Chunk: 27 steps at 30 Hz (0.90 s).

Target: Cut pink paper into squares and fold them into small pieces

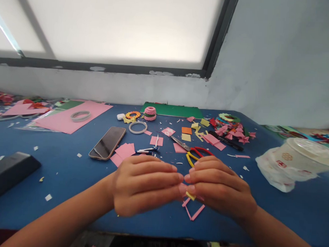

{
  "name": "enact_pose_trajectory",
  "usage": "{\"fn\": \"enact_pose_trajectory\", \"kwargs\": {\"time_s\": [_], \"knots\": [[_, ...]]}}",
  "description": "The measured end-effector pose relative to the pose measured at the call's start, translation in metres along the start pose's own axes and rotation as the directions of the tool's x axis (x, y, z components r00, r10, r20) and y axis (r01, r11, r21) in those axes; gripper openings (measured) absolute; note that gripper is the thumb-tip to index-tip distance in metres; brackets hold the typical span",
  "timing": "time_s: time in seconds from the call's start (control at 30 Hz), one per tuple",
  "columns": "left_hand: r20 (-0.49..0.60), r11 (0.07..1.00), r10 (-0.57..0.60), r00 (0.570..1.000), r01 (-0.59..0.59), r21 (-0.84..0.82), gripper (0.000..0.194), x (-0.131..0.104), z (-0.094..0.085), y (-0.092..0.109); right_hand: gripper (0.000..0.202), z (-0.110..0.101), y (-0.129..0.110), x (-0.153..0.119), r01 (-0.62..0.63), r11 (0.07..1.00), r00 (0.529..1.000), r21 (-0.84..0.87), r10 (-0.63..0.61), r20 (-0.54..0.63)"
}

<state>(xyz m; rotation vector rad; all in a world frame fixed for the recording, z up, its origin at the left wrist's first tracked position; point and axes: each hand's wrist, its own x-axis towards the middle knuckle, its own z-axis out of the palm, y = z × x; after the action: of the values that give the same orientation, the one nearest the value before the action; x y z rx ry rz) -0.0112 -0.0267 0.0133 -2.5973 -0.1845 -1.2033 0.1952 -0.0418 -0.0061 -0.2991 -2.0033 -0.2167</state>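
My left hand [148, 184] and my right hand [221, 186] meet fingertip to fingertip above the near part of the table, fingers pressed together. Between the lower fingertips pokes out a small folded piece of yellow paper [190, 196], mostly hidden by the fingers. Just below it, thin pink paper strips [193, 213] form an angled outline; whether they hang from the hands or lie on the table I cannot tell. Scissors [192, 149] with red and yellow handles lie open just beyond my right hand. Pink paper squares [124, 152] lie beyond my left hand.
On the blue table [78, 192] are a phone [107, 143], a tape roll [137, 127], a black marker [228, 142], folded paper pieces [234, 129] and scattered scraps. At right stands a lidded cup [300, 157] in a plastic bag; a dark block [13, 172] lies left.
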Motion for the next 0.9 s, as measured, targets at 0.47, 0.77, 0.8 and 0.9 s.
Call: {"fn": "enact_pose_trajectory", "kwargs": {"time_s": [0.47,0.77,0.8,0.9], "knots": [[-0.075,0.969,0.247,0.966,-0.243,0.05,0.013,-0.002,0.007,-0.015,0.012,-0.01,-0.006,0.002,0.025,0.998,0.994,-0.055,-0.02,0.104],[0.103,0.996,0.079,0.992,-0.083,0.034,0.007,0.011,-0.009,-0.001,0.018,0.006,-0.006,0.005,-0.09,0.983,0.995,0.158,0.096,-0.027],[0.091,0.996,0.085,0.992,-0.088,0.03,0.008,0.011,-0.009,-0.001,0.019,0.007,-0.006,0.005,-0.094,0.982,0.994,0.161,0.101,-0.034],[-0.01,0.99,0.138,0.99,-0.137,0.019,0.014,0.01,-0.006,-0.002,0.019,0.008,-0.005,0.003,-0.093,0.988,0.994,0.126,0.1,-0.051]]}}
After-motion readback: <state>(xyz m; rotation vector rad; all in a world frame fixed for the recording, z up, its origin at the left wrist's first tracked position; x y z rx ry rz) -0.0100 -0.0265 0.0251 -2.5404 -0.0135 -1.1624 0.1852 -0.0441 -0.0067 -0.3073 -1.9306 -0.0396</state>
